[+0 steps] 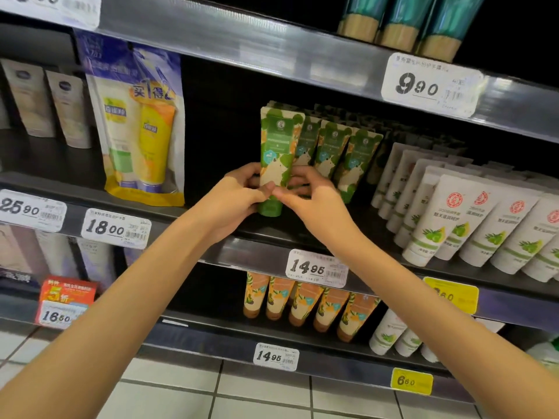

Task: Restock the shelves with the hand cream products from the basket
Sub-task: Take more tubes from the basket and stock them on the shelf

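Grip: left hand, right hand pinch tube (upright).

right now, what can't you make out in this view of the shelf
- basket: outside the head view.
- green tube: lower middle covered by the left hand and right hand gripping it, head view.
- teal tubes: upper parts cut off by the top edge, head view.
- upper 14.95 price tag: small print too blurred to read, head view.
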`<state>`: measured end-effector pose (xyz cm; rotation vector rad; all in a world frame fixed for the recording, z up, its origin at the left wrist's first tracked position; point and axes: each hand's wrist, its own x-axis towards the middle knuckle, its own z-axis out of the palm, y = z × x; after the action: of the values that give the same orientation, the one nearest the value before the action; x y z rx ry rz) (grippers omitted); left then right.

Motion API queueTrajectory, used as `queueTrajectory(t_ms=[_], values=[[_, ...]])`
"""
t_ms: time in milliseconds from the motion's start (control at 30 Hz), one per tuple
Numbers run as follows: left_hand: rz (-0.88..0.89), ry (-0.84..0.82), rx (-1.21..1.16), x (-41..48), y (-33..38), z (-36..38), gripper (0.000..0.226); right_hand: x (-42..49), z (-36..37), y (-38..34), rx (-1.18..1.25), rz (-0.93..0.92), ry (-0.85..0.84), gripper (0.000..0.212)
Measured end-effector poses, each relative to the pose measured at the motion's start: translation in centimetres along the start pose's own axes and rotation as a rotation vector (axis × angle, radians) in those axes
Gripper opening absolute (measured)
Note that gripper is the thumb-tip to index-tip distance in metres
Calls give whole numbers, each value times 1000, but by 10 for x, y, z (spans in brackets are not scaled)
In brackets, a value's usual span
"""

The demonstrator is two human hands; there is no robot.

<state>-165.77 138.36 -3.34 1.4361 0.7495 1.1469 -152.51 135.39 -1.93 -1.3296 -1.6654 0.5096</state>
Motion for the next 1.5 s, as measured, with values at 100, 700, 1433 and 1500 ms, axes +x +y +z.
queueTrajectory(t_ms=[100,700,1433,1500], values=[[4,12,-1,1,3,-6,38,12,11,-3,59,12,-39,44],[-286,429,-109,15,22,-28,19,67,35,38,-148,48,17,41],[-118,344,225,-229,69,-111,18,-83,104,-96,276,-282,-553,12],[-214,529,288,-305,68,-137,18,-119,149,-121,331,-269,-926,8]])
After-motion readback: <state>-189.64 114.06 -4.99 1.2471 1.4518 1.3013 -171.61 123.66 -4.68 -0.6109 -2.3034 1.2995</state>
